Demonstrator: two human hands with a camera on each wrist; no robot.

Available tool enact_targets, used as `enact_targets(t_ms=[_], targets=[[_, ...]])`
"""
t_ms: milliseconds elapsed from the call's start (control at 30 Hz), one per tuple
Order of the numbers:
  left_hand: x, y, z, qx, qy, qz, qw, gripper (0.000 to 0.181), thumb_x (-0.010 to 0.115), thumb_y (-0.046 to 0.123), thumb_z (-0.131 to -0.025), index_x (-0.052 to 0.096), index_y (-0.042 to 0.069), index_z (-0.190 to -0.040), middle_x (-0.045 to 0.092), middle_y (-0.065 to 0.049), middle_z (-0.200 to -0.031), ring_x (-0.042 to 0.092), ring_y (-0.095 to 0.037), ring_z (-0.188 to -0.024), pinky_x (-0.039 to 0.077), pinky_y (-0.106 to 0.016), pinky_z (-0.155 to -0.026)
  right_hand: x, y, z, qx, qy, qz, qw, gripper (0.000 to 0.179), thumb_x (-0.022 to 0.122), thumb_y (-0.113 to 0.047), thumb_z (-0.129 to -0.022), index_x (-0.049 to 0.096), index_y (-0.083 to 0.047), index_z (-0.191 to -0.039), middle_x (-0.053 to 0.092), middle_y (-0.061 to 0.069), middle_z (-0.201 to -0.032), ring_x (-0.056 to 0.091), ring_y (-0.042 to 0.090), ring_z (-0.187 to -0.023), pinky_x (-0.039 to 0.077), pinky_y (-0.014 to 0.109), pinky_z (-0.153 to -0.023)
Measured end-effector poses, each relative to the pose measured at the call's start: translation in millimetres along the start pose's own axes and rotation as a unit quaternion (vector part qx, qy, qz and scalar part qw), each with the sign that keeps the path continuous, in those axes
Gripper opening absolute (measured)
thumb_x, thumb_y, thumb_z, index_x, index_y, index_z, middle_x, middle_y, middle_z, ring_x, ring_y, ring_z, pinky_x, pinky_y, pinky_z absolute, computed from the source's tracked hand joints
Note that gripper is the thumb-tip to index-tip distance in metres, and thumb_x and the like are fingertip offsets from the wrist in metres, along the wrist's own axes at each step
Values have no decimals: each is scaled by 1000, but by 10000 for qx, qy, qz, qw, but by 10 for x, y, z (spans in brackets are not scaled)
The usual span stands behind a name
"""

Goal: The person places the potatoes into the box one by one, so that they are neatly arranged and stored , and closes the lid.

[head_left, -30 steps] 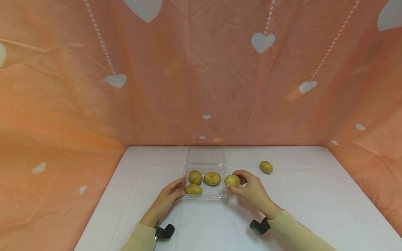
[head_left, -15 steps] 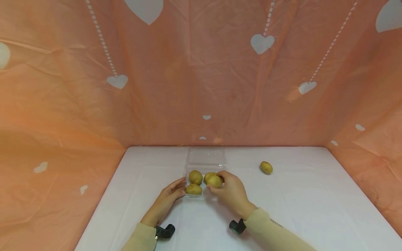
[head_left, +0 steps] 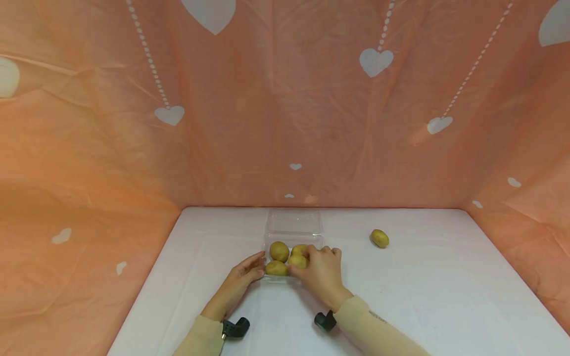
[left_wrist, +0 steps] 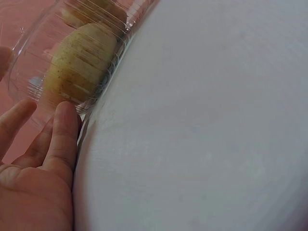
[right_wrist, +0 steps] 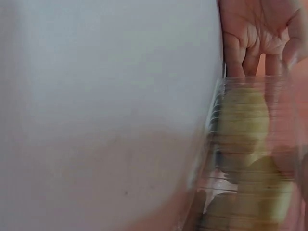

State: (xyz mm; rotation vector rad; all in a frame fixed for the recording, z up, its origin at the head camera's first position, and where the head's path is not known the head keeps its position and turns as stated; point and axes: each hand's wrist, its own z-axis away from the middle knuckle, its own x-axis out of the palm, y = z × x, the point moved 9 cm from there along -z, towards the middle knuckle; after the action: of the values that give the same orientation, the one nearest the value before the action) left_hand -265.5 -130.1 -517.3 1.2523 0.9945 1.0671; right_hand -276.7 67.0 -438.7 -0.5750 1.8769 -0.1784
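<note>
A clear plastic clamshell box (head_left: 317, 241) sits on the white table with its lid (head_left: 294, 221) folded back behind it. One potato (head_left: 279, 251) lies at its back left, one (head_left: 276, 268) at the front left, and another (head_left: 299, 249) at the back, partly covered. My right hand (head_left: 324, 277) reaches over the box's right side and pinches a potato (head_left: 297, 261) between thumb and fingers, beside the front-left one. My left hand (head_left: 238, 283) rests its fingertips at the box's left side; in the left wrist view its extended fingers (left_wrist: 62, 132) meet the ribbed wall.
One loose potato (head_left: 380, 238) lies on the table (head_left: 414, 277) to the right of the box. An orange sheet with pale hearts (head_left: 376, 62) hangs behind the table and along both sides. Small black devices (head_left: 237, 328) are worn at both wrists.
My right hand has carried its potato leftward from beside the box's right edge to inside it, near the others. My left hand has stayed at the box's left side.
</note>
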Motion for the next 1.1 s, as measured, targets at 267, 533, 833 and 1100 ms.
enact_targets(t_ms=[267, 533, 833, 1100], targets=[[8, -22, -2, -84, -49, 45, 9999, 59, 62, 19, -93, 41, 8, -147, 40, -18, -148, 38, -32, -135, 37, -42, -106, 88, 26, -13, 115, -208, 109, 9997, 48, 76, -59, -71, 66, -14, -84, 61, -6, -69, 50, 20, -72, 27, 45, -83], [2, -20, 7, -102, -42, 7, 9999, 59, 62, 19, -94, 40, 8, -147, 38, -18, -149, 37, -33, -136, 36, -44, -107, 54, -34, -22, -200, -294, 173, 9992, 46, 76, -58, -72, 59, -16, -70, 52, -8, -59, 48, 18, -62, 30, 42, -77], [7, -24, 13, -129, -18, -21, 9999, 58, 61, 18, -94, 40, 7, -147, 38, -19, -149, 37, -34, -136, 35, -45, -107, 70, -19, -29, -193, -456, 130, 9987, 38, 76, -53, -75, 62, -18, -68, 55, -10, -60, 50, 18, -61, 32, 43, -78], [12, -18, 8, -126, -24, 7, 9999, 57, 61, 16, -94, 40, 7, -147, 38, -19, -149, 36, -34, -136, 36, -45, -107, -9, 100, -38, 73, -545, -963, 9938, 36, 77, -49, -77, 69, -16, -85, 60, -14, -68, 55, 10, -67, 35, 39, -84]])
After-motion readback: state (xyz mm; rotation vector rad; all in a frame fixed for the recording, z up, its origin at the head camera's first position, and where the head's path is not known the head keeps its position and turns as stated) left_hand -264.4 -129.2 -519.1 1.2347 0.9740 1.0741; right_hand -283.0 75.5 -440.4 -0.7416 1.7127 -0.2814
